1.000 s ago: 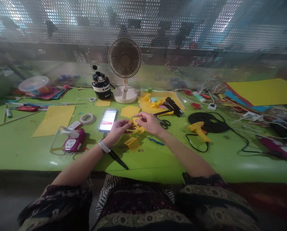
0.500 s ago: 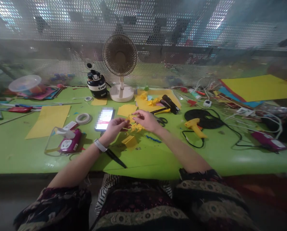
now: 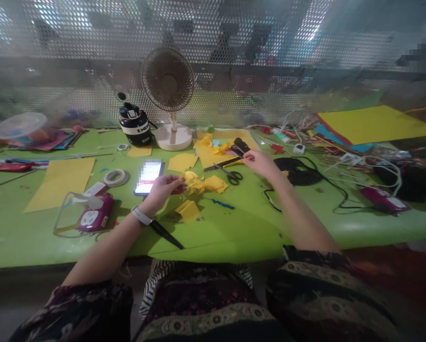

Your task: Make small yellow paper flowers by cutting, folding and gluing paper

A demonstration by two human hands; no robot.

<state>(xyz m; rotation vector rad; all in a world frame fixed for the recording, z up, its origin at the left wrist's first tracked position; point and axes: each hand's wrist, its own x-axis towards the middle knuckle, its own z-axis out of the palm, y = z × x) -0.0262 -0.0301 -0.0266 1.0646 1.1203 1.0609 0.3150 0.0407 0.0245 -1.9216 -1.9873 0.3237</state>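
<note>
Yellow paper piece [image 3: 189, 177], mid-frame, at the left hand [image 3: 163, 190]

Item: I am seeing bright yellow paper, small, creased and sharp-cornered; its outline is merging with the folded yellow cluster [image 3: 216, 184] just to its right.

Position: the piece is sitting near the centre of the frame, right at the left fingertips.

Left grip: I am pressing thumb and forefinger together, pinching the piece at its left edge.

Right grip: I am keeping the right hand [image 3: 259, 162] well apart, right of centre, fingers curling at the black object [image 3: 240, 144]. I cannot tell whether they are gripping it.

Adjacent: scissors [image 3: 228, 171] are lying between the hands; a phone [image 3: 149, 180] is lying behind the left hand; a creased yellow square [image 3: 188, 209] is lying below the cluster.
</note>
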